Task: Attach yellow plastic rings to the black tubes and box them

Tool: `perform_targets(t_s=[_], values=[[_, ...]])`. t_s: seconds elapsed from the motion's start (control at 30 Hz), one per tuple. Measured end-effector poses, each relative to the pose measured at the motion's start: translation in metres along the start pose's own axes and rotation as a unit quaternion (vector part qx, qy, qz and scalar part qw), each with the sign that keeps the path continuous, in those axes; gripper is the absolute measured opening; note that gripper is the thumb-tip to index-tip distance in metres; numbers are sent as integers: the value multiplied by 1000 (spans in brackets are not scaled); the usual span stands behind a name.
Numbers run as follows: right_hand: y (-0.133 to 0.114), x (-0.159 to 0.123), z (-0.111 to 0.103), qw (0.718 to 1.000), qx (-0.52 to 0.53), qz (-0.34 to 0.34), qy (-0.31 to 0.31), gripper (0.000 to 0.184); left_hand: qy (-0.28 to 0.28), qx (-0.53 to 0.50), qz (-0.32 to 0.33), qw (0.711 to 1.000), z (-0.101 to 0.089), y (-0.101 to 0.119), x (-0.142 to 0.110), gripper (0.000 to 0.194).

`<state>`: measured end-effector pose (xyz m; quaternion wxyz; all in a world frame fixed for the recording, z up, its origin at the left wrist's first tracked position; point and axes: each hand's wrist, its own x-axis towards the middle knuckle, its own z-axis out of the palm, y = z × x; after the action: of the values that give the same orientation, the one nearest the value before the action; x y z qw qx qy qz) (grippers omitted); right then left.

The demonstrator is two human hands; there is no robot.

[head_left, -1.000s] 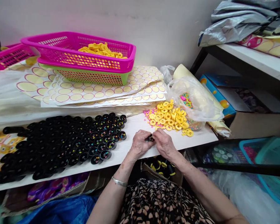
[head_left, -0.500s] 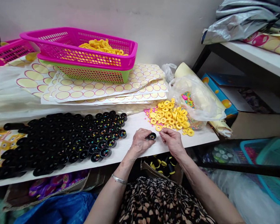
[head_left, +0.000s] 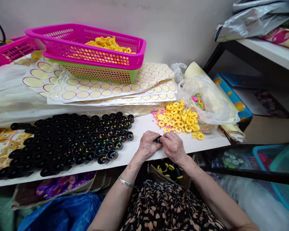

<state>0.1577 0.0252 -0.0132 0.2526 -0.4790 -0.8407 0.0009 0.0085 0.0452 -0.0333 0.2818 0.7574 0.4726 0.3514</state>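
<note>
Between my hands is a small round black cup point(head_left: 158, 139), gripped by the closed fingers of my left hand point(head_left: 148, 144). My right hand point(head_left: 173, 146) is closed too, its fingertips pressed together at the cup's mouth and covering most of it. Whatever those fingertips hold is hidden. Just beyond my right hand lies a heap of yellow plastic rings point(head_left: 179, 119), with loose pink beads point(head_left: 156, 116) along its left side. Left of my hands stand many black cups point(head_left: 86, 138) in close rows, several with coloured beads inside.
A pink basket point(head_left: 86, 59) of yellow rings sits in a green one point(head_left: 98, 73) on sticker sheets point(head_left: 106, 93). At the right are a plastic bag point(head_left: 212, 102) with coloured beads and a shelf point(head_left: 272, 56). Below the table's front edge is a carton point(head_left: 168, 170).
My right hand has moved left to the black cup, its fingertips now over the mouth. My left hand still holds the cup. The whole view has shifted slightly.
</note>
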Motion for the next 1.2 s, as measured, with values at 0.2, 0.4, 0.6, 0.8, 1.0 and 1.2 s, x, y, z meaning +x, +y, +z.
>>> perform_targets(t_s=[0.2,0.4,0.6,0.8,1.0,1.2], values=[[5,3,4,998,57,1,29,24,-2,6,-6,1000,0,0,-1,9],[9,0,-6,997,40,-68,-5,20,32,-10,6,999,5,-7,-1,12],[10,-12,-5,984,173,-22,40,27,21,-6,7,1000,5,-7,1,12],[47,-39,-11,949,94,201,224,20,19,8,-1,1000,3,-5,4,19],[103,-67,-20,910,-78,371,167,48,16,-6,-16,1000,3,-7,7,21],[112,-71,-22,929,-28,336,150,36,3,-9,-28,1000,3,-8,5,22]])
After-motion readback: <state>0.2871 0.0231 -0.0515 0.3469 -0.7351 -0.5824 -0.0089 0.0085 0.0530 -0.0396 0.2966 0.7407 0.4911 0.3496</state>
